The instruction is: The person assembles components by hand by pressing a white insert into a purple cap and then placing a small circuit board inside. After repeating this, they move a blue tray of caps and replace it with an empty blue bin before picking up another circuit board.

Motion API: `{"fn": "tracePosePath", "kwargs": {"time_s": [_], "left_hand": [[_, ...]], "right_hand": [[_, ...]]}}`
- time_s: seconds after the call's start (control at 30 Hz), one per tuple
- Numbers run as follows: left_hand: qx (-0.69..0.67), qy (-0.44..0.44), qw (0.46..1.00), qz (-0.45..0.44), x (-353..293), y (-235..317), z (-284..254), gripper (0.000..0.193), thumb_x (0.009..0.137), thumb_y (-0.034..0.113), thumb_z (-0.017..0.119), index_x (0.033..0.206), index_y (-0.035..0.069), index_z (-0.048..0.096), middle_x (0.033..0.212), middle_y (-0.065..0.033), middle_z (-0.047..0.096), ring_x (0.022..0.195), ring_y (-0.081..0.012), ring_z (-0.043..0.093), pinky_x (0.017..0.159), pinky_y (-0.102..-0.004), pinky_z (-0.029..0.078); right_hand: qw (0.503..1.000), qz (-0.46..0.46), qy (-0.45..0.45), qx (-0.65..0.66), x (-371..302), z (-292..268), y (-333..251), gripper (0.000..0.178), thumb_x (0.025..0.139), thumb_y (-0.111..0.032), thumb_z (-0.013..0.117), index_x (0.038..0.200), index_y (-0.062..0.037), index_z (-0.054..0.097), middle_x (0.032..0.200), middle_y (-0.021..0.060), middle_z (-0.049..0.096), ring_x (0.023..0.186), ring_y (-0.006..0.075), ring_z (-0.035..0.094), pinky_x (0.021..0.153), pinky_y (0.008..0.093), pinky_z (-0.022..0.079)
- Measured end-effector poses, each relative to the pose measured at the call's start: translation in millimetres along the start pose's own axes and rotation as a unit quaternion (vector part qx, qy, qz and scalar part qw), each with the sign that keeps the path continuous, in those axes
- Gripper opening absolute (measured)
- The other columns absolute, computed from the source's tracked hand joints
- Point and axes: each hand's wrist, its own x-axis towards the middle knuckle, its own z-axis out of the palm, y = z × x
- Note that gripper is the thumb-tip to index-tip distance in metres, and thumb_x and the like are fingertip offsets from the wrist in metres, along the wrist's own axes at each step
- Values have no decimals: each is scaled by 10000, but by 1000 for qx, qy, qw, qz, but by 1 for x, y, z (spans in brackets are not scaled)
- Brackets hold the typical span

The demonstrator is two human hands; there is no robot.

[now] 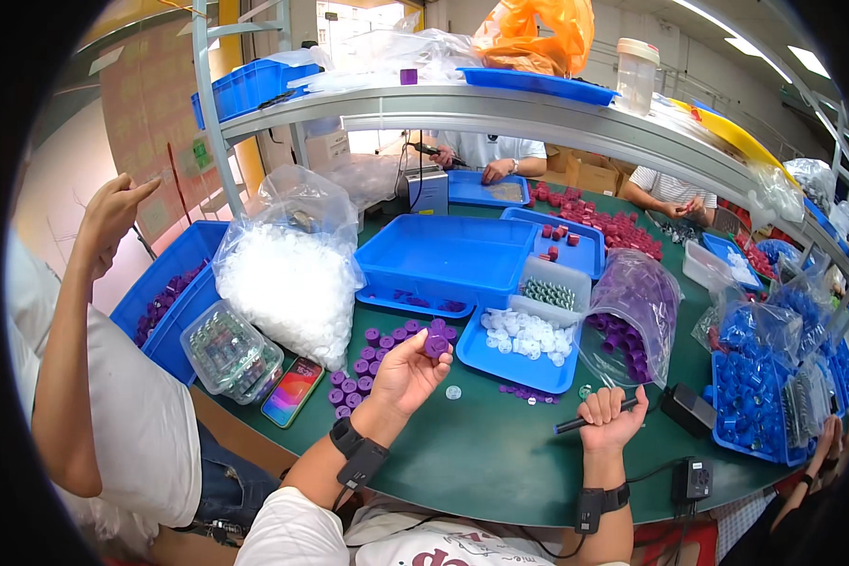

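Note:
Between the thumb and fingertips of my left hand (411, 379) is a small round purple knob-like part (436, 345), held up above the table. My right hand (613, 420) is wrapped round a slim black pen-shaped tool (572, 425), which points left. Its exact kind is unclear. Left of my left hand, rows of similar purple parts (365, 366) stand on the green tabletop (481, 453). One clear disc (454, 392) lies between my hands. Beyond it, a blue tray (500, 363) carries many clear discs, with small purple pieces (528, 391) along its near edge.
A bag of white pieces (288, 283), a clear box of metal parts (231, 349) and a phone (293, 391) are at left. An open bag of purple cups (641, 302) and bins of blue parts (750, 406) stand right. A shelf (415, 106) spans above; co-workers sit around.

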Motion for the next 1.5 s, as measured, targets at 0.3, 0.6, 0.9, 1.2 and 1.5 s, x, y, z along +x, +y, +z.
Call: {"fn": "tracePosePath", "kwargs": {"time_s": [0.3, 0.6, 0.9, 1.2, 1.5], "left_hand": [[396, 22, 893, 211, 67, 31, 36, 150, 893, 158, 548, 875, 13, 580, 788, -80, 616, 696, -138, 607, 620, -260, 510], [880, 147, 451, 11, 209, 80, -16, 246, 604, 218, 754, 767, 42, 698, 811, -163, 669, 798, -288, 652, 747, -352, 508], [863, -97, 459, 188, 82, 20, 33, 222, 679, 172, 683, 829, 14, 642, 805, -183, 608, 755, -331, 591, 685, -400, 479], [873, -162, 448, 106, 7, -61, -30, 110, 729, 56, 595, 793, -28, 566, 840, -208, 518, 815, -374, 538, 716, -448, 464], [880, -141, 412, 189, 17, -69, -42, 92, 717, 37, 590, 792, -13, 570, 801, -180, 522, 804, -348, 529, 691, -430, 461]], "right_hand": [[1000, -3, 25, 3, -5, -2, -5, 569, 847, -520, 373, 461, -110, 295, 408, 4, 255, 374, 125, 234, 392, 267, 175], [999, 24, -26, -15, -3, 3, 1, 598, 863, -569, 365, 492, -102, 320, 443, 6, 278, 403, 119, 260, 412, 262, 208], [989, 45, -127, -66, -3, -5, -13, 471, 910, -450, 414, 668, -47, 419, 576, 42, 377, 436, 114, 323, 428, 258, 259], [927, 1, 10, -374, -11, 25, -27, 120, 818, -107, 606, 770, 0, 582, 656, 59, 564, 413, 57, 381, 388, 204, 264], [470, -88, 37, -878, 22, -8, -37, 200, 725, -85, 626, 905, 2, 639, 870, 202, 613, 832, 349, 601, 742, 390, 475]]}}
